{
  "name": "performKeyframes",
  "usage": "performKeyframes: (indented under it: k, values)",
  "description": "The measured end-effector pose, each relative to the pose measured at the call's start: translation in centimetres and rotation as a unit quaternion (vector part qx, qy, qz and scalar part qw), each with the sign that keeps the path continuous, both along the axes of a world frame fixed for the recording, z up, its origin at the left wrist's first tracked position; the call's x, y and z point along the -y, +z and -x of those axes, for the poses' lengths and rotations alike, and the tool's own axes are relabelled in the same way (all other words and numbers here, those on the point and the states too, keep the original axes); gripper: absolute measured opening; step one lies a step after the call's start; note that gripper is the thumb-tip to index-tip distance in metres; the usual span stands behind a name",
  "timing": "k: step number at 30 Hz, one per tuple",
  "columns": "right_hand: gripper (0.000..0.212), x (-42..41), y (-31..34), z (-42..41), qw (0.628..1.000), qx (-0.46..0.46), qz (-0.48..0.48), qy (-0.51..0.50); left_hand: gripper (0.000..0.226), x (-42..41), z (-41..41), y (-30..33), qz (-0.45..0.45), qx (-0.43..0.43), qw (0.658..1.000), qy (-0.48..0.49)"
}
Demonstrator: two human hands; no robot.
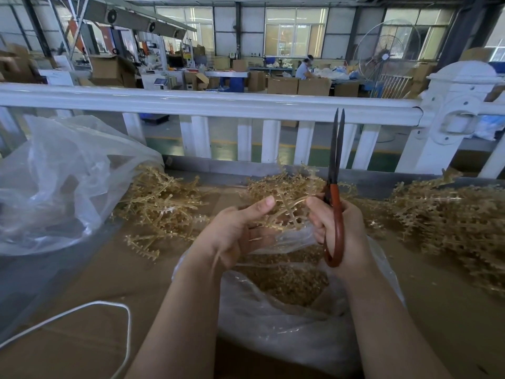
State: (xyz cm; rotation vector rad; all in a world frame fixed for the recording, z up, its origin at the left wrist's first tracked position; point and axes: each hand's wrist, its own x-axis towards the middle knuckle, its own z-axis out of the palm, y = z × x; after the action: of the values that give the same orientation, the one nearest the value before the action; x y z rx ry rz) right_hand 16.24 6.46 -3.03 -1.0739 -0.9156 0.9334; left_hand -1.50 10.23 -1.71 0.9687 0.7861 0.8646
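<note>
My right hand (340,228) grips a pair of scissors (336,187) by their orange-red handles, the dark blades pointing straight up and nearly together. My left hand (236,231) holds a translucent tan plastic sprue strip (287,212) with small side branches, thumb stretched along it. The strip spans between both hands, and my right fingertips touch its far end. Directly below the hands lies an open clear plastic bag (287,318) holding many small tan cut pieces (289,280).
Heaps of the same tan sprues lie on the cardboard-covered table: left (161,203), behind the hands (287,184) and right (448,214). A large clear bag (62,181) sits far left, a white cord (120,313) near left. A white railing (218,102) borders the table's far edge.
</note>
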Motion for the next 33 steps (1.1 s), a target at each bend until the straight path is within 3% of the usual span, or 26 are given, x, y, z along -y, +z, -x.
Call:
performKeyframes:
  k: [9,16,20,22,26,30,33]
  values:
    - [0.012,0.0,-0.2,-0.2,0.999,-0.01,-0.036,-0.014,0.033,-0.4,0.0,-0.3,0.083,0.117,0.989,0.03]
    - [0.012,-0.2,-0.6,0.1,0.999,0.021,-0.038,-0.006,0.039,0.4,-0.8,-0.6,0.03,-0.047,0.997,-0.055]
    - [0.013,-0.5,-0.8,0.2,0.997,0.061,-0.041,-0.012,0.015,0.5,-1.2,-0.4,0.013,-0.077,0.995,-0.07]
    - [0.017,-0.5,-0.9,0.2,0.997,0.068,-0.046,-0.009,0.008,0.5,-1.1,-0.3,0.013,-0.057,0.996,-0.067]
    - [0.049,-0.4,-0.8,0.5,0.994,0.103,-0.042,-0.006,0.006,0.3,-1.0,-0.1,0.044,0.033,0.998,-0.001]
    - [0.045,-0.6,-1.1,0.8,0.985,0.173,-0.017,-0.024,0.004,0.2,-1.0,0.0,0.074,0.1,0.991,0.056]
    - [0.044,-0.6,-1.0,0.6,0.982,0.186,-0.016,-0.029,0.017,0.0,-0.7,0.0,0.076,0.127,0.986,0.079]
